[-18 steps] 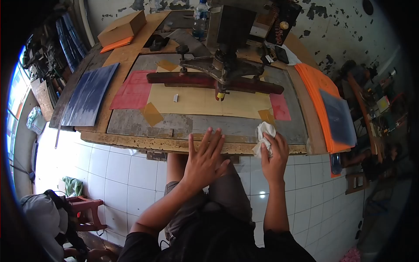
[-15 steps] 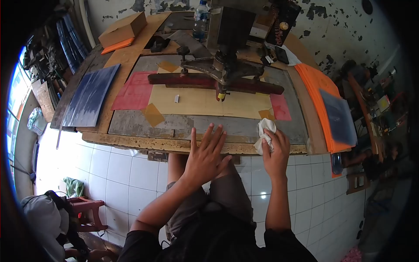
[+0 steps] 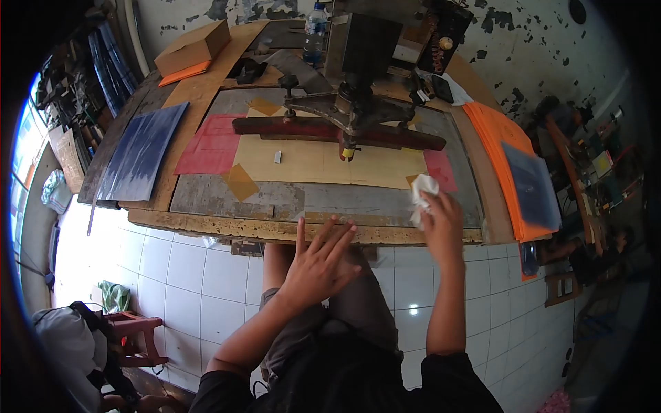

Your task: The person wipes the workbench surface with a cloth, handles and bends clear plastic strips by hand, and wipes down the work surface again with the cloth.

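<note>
Between the fingers of my right hand (image 3: pixel 444 224) is a crumpled white cloth (image 3: pixel 425 189), over the right front part of the grey metal plate (image 3: pixel 323 199). My left hand (image 3: pixel 318 265) has its fingers spread, with the fingertips at the table's worn front edge (image 3: pixel 227 226); it holds nothing. Ahead of both hands lies a pale yellow sheet (image 3: pixel 303 160) with pink pieces (image 3: pixel 206 144) at its ends and brown tape (image 3: pixel 241 182) at corners. A small white piece (image 3: pixel 277 157) rests on the sheet. Above it stands a press (image 3: pixel 351 113) with a long dark red bar (image 3: pixel 289 126).
Clear bluish plastic sheets (image 3: pixel 143 151) lie at the left. On the right is a stack of orange sheets (image 3: pixel 499 151) with more plastic (image 3: pixel 530 182) on top. A cardboard box (image 3: pixel 193 48), a water bottle (image 3: pixel 315 34) and a phone (image 3: pixel 442 88) are at the back. A red stool (image 3: pixel 138 337) stands lower left.
My right hand has moved slightly away from me and to the right with the cloth. My left hand has drawn back toward me, from the plate to the table edge.
</note>
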A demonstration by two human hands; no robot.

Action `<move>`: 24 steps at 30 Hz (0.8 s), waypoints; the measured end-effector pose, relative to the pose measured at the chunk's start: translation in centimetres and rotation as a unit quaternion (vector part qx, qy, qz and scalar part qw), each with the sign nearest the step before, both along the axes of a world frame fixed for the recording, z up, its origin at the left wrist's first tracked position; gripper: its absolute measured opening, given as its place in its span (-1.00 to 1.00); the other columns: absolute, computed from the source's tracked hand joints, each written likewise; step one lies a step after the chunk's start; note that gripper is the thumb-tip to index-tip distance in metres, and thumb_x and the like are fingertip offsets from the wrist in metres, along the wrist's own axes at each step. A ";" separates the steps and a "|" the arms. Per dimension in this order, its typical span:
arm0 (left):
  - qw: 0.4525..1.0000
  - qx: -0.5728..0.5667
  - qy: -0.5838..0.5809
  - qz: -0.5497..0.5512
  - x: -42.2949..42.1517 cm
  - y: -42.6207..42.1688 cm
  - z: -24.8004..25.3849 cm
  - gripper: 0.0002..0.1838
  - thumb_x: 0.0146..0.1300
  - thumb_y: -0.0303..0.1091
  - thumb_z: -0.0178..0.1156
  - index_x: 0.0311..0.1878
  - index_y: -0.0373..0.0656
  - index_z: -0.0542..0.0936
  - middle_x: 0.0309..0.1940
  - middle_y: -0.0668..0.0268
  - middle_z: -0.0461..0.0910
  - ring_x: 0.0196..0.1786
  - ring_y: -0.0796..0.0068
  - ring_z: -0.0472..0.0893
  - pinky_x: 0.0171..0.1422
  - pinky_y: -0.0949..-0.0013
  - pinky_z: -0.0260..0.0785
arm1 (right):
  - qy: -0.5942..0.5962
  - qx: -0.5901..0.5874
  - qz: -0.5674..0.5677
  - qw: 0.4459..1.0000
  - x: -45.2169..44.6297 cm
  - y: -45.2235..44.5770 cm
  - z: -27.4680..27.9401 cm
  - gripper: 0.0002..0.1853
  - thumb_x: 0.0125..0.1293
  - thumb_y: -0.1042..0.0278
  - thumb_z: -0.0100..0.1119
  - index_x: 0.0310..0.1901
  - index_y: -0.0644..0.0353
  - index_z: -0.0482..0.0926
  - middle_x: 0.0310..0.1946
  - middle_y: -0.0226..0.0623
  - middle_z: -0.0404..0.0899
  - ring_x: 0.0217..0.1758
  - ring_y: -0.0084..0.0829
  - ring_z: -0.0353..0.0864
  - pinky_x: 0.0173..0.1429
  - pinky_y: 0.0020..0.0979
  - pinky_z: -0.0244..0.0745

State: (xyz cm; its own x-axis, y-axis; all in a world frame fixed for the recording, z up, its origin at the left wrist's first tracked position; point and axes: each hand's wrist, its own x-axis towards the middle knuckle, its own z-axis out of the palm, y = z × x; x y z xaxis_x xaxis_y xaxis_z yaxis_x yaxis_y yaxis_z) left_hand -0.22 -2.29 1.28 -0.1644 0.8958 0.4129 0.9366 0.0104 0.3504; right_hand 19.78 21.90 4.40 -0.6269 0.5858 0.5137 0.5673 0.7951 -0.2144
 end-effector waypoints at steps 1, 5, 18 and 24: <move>1.000 -0.004 -0.027 -0.003 -0.3 0.1 0.3 -0.07 0.47 0.12 0.34 0.74 -0.14 0.26 0.70 0.26 0.37 0.79 0.13 0.22 0.84 -0.50 -0.44 | 0.004 -0.025 0.027 0.999 -1.3 -2.2 0.2 -0.43 0.28 0.58 0.43 0.35 0.11 0.69 0.33 -0.11 0.61 0.42 0.08 0.55 0.54 0.04 0.44; 0.995 0.026 -0.095 -0.006 -0.4 0.1 0.5 -0.02 0.50 0.10 0.30 0.78 -0.18 0.13 0.70 0.36 0.39 0.81 0.13 0.18 0.86 -0.47 -0.49 | -0.003 -0.044 0.176 0.983 -4.6 -11.1 -0.7 -0.28 0.18 0.40 0.47 0.46 -0.05 0.66 0.45 -0.06 0.54 0.58 0.11 0.46 0.65 0.19 0.33; 1.000 0.021 0.014 0.017 0.5 1.4 -0.6 -0.33 0.45 0.08 0.35 0.54 0.01 0.59 0.66 0.32 0.43 0.80 0.11 0.19 0.80 -0.62 -0.37 | 0.073 -0.057 -0.031 0.995 3.5 -2.8 -1.3 -0.63 0.51 0.36 0.36 0.31 0.12 0.70 0.31 -0.09 0.62 0.41 0.06 0.57 0.51 0.08 0.46; 0.999 0.028 0.040 0.015 0.2 2.3 0.3 -0.34 0.48 0.14 0.32 0.50 -0.04 0.61 0.63 0.26 0.45 0.76 0.09 0.26 0.83 -0.55 -0.34 | 0.044 -0.108 -0.005 0.993 1.4 0.9 0.8 -0.65 0.55 0.38 0.32 0.31 0.15 0.68 0.30 -0.09 0.66 0.40 0.05 0.61 0.44 -0.03 0.54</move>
